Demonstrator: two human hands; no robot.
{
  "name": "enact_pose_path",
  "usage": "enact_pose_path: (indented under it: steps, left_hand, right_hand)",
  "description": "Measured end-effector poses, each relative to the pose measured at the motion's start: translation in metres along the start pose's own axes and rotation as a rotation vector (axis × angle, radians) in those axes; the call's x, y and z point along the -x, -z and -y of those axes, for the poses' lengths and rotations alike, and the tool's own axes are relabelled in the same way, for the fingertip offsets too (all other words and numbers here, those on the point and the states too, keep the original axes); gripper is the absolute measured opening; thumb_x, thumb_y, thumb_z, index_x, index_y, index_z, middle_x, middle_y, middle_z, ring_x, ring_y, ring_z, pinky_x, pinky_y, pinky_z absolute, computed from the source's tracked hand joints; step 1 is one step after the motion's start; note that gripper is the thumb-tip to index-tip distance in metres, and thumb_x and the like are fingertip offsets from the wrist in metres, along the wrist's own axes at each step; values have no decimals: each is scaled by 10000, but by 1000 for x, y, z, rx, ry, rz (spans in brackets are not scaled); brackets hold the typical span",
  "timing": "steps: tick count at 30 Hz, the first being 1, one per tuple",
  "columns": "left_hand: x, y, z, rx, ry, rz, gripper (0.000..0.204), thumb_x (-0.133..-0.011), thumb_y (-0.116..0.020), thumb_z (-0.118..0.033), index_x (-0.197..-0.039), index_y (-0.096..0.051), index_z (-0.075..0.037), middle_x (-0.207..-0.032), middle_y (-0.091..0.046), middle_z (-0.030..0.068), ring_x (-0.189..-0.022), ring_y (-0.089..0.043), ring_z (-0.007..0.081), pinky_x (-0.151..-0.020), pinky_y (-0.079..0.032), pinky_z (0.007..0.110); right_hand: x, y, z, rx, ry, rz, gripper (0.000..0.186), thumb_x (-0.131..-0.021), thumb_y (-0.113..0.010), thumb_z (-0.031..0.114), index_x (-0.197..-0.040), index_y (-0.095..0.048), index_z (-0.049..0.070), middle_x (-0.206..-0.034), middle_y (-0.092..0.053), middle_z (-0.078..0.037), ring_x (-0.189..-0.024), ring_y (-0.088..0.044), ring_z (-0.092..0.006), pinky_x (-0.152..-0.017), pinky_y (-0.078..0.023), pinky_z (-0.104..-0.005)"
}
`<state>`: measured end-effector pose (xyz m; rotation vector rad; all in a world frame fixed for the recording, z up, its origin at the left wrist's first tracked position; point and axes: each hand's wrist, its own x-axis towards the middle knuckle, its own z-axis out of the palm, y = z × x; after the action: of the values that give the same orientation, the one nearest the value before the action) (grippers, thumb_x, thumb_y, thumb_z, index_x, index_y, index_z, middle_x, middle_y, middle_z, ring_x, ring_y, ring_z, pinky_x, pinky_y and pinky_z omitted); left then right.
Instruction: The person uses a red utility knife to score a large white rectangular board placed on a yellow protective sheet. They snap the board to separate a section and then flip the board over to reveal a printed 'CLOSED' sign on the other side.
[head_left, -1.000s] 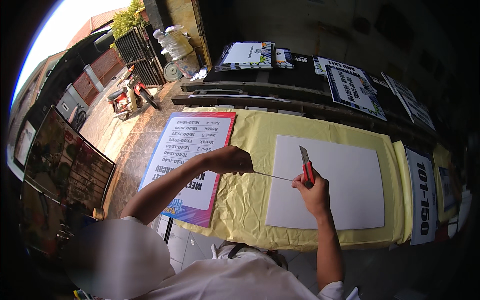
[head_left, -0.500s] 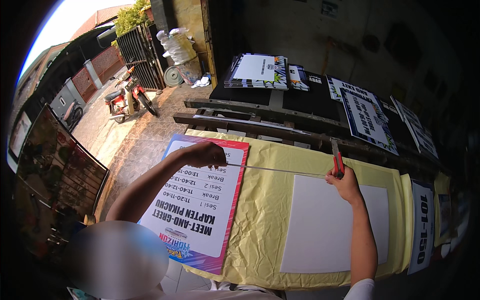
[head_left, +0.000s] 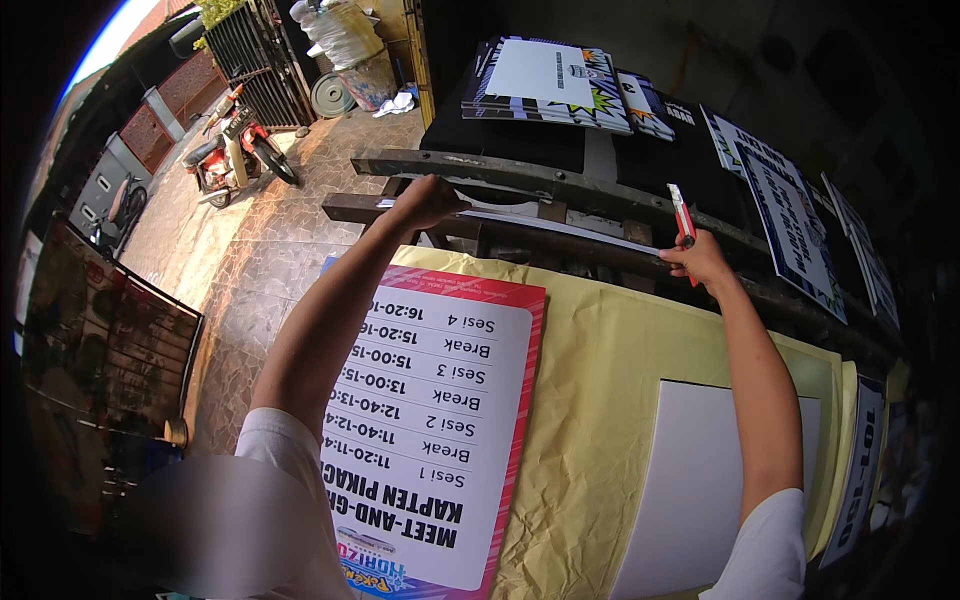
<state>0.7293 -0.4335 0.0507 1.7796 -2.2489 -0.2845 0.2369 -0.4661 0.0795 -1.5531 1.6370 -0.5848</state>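
My left hand (head_left: 430, 203) is closed in a fist over the near dark rail, gripping one end of a thin pale strip (head_left: 560, 230). The strip stretches to my right hand (head_left: 700, 260), whose fingertips pinch its other end. That same hand holds a red utility knife (head_left: 683, 215), its blade pointing up and away. Along the rail the held strip overlaps another white strip lying there, so the two are hard to tell apart. Nearer to me, below the hands, lie a printed schedule board (head_left: 430, 400) with a pink border and a blank white board (head_left: 685, 480).
Crinkled yellow paper (head_left: 580, 400) covers the work surface. Beyond the dark metal rails (head_left: 500, 172) stand stacked printed boards (head_left: 545, 85) and more signs (head_left: 795, 230) at right. A red motorcycle (head_left: 240, 150) is parked outside at far left; a wrapped bin (head_left: 345, 50) stands nearby.
Both hands have moved away from me with the strip, from above the boards to over the rail. The view has shifted too, and the boards appear lower and larger.
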Motion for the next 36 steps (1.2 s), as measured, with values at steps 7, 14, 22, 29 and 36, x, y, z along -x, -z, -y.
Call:
enact_pose_path:
  steps: [7,14,22,29,36]
  left_hand:
    - [-7,-18,28,22,187,-12,480,-845,-806,-433,-937,-762,37,-930,-759,213,-923,-742,371,-856,-578,437]
    - [-8,-13,25,10,277,32,510,-817,-817,-439,-1043,-757,14,-1013,-754,222,-989,-733,364,-871,-573,439]
    - [18,-8,20,-9,428,-364,687,-702,-909,-452,-1229,-655,-91,-1165,-682,150,-1128,-669,350,-936,-547,432]
    - [134,-11,-71,184,90,-595,206,-882,-680,-15,-1074,-750,-42,-1078,-695,143,-920,-702,265,-842,-552,371]
    - [310,-44,-300,731,227,-130,184,-951,-696,-101,-1120,-732,-36,-859,-676,53,-688,-602,147,-644,-505,294]
  right_hand:
    - [-30,-20,9,125,-60,-22,410,-761,-923,111,-950,-565,43,-802,-641,-40,-671,-668,-130,-559,-610,-289]
    - [-38,-22,-3,141,-102,-55,429,-737,-938,109,-936,-564,44,-800,-635,-45,-659,-653,-124,-525,-593,-290]
    - [-13,-11,-26,51,-61,-271,375,-832,-878,157,-917,-521,83,-710,-573,-14,-557,-577,-104,-454,-479,-278]
    - [163,60,-133,204,141,-522,358,-952,-757,342,-841,-569,58,-656,-554,-34,-562,-571,-161,-592,-470,-357]
    - [394,195,-349,214,-236,-703,473,-1019,-671,415,-886,-572,-29,-751,-532,-82,-670,-524,-209,-642,-441,-384]
